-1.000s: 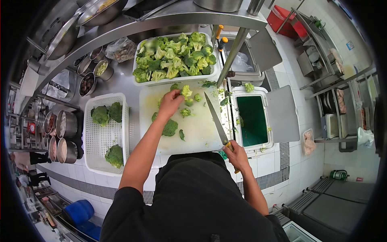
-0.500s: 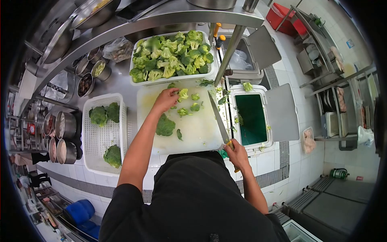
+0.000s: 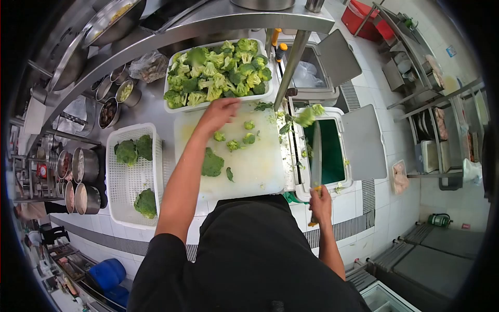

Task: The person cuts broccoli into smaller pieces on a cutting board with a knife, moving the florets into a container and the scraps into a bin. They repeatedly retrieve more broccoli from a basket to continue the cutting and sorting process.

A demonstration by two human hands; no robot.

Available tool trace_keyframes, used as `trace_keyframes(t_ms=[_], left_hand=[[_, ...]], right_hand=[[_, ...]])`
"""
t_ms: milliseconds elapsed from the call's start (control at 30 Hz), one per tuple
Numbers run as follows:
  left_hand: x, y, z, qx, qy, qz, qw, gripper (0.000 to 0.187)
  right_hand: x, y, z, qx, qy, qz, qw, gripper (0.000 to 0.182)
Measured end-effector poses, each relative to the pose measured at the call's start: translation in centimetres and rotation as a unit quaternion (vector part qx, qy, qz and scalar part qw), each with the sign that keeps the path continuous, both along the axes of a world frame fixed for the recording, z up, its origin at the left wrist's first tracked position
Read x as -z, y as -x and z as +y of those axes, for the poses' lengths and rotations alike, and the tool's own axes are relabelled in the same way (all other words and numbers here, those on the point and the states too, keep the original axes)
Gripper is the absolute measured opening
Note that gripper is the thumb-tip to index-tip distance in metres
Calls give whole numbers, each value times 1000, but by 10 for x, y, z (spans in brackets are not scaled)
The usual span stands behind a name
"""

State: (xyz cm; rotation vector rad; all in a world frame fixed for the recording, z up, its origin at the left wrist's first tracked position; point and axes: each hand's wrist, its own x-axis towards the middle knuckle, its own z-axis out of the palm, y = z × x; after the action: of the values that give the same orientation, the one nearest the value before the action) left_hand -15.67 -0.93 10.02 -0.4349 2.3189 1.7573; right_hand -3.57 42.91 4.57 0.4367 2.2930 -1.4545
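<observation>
My right hand [image 3: 320, 205] grips the handle of a long knife [image 3: 316, 156], its blade pointing away from me over the edge of the green-lined bin [image 3: 331, 151]. Near the blade tip is a broccoli piece [image 3: 305, 116]. My left hand [image 3: 221, 114] hovers over the far part of the white cutting board [image 3: 254, 171], at the near edge of the tub [image 3: 174, 106] full of cut broccoli; its fingers are blurred. On the board lie several small florets [image 3: 233, 145], a larger broccoli head [image 3: 212, 163] and a loose leaf [image 3: 230, 174].
A white perforated basket [image 3: 119, 203] with three broccoli heads stands left of the board. Metal bowls and pots [image 3: 129, 92] are at the back left. A steel shelf post [image 3: 292, 67] rises behind the board. A grey lid [image 3: 366, 148] hangs open right of the bin.
My left hand has moved away from me, from the florets to the tub's edge. My right hand has swung the knife rightward off the board's edge to over the bin.
</observation>
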Motion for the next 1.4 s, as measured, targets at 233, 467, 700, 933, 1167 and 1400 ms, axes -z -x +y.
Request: trace_keyframes(t_ms=[233, 467, 700, 933, 1167, 1400], left_hand=[[58, -17, -33, -79, 431, -55, 897, 51], [58, -7, -9, -42, 190, 6, 981, 54], [46, -8, -8, -12, -164, 32, 986, 53], [15, -2, 0, -16, -130, 72, 989, 49], [-8, 43, -5, 57, 445, 231, 863, 46], [-46, -6, -9, 53, 375, 83, 922, 30]], right_hand=[[15, -10, 29, 54, 24, 0, 998, 22], [11, -10, 5, -13, 26, -8, 1000, 29], [5, -10, -6, -68, 7, -28, 997, 31], [10, -3, -4, -127, -47, 8, 991, 39], [10, 2, -5, -137, -48, 15, 989, 40], [-1, -1, -6, -103, -29, -7, 994, 38]])
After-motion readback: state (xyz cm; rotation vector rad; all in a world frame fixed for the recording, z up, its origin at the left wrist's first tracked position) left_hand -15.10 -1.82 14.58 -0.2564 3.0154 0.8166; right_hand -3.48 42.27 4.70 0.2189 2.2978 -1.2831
